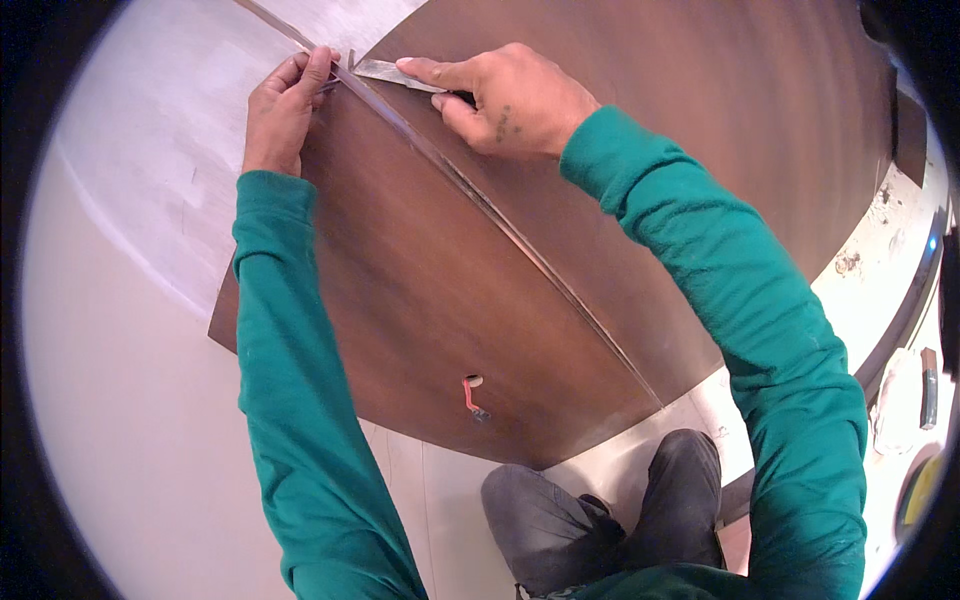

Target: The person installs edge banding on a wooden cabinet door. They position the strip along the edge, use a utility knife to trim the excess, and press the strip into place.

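Observation:
A large brown wooden panel (pixel 430 260) lies in front of me, crossed diagonally by a thin shiny strip (pixel 385 115) along a seam. My left hand (pixel 283 108) pinches near the strip's far end, thumb and fingers pressed together; small dark slivers show at its fingertips. In my right hand (pixel 520 100) is a knife (pixel 395 74), its flat metal blade pointing left with the tip against the strip. The index finger lies along the blade, and most of the handle is hidden in the palm.
An orange wire (pixel 469 393) comes out of a round hole in the panel's near part. A pale surface (pixel 140 210) spreads to the left. At the far right edge lie a small block-like tool (pixel 929 390) and a yellow round item (pixel 922 490). My knees (pixel 550 525) are below the panel's near edge.

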Motion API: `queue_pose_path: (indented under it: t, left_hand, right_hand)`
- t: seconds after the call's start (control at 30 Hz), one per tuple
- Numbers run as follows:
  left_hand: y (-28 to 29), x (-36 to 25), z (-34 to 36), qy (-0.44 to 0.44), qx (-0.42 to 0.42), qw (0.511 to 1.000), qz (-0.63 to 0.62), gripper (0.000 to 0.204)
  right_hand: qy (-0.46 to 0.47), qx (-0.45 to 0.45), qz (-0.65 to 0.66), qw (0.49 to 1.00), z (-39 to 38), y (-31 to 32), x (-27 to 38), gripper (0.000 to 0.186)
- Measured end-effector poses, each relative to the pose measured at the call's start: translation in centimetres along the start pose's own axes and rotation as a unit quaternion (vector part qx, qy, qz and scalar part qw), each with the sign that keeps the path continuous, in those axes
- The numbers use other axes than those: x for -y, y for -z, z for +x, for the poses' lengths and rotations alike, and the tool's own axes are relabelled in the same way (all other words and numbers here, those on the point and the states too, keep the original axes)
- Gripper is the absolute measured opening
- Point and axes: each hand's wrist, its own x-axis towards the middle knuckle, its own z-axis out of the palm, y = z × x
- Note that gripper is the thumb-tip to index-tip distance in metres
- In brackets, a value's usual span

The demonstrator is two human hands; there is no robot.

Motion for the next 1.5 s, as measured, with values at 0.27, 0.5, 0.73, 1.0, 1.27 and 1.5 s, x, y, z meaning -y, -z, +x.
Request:
queue_pose_path:
  t: [0.27,0.5,0.73,1.0,1.27,1.5]
  left_hand:
    - [0.0,0.6,0.4,0.005,0.007,1.000,0.020,0.032]
    - [0.5,0.8,0.2,0.002,0.013,1.000,0.025,0.032]
    - [1.0,0.7,0.3,0.022,0.019,1.000,0.007,0.035]
    - [0.8,1.1,0.7,0.018,0.032,0.999,0.006,0.033]
    - [1.3,1.9,0.6,0.018,0.032,0.999,0.009,0.031]
    - [1.7,1.5,0.6,0.019,0.030,0.999,-0.002,0.035]
  right_hand:
    - [0.007,0.095,-0.054,0.994,-0.7,1.5,-1.0,0.049]
    - [0.040,0.111,-0.081,0.990,-2.4,2.0,-1.9,0.049]
    - [0.077,0.149,-0.114,0.979,-6.3,1.8,-3.5,0.055]
    - [0.089,0.153,-0.121,0.977,-8.5,1.7,-4.4,0.054]
    - [0.088,0.199,-0.109,0.970,-15.0,0.8,-5.9,0.064]
    - [0.083,0.199,-0.084,0.973,-19.6,0.4,-6.7,0.068]
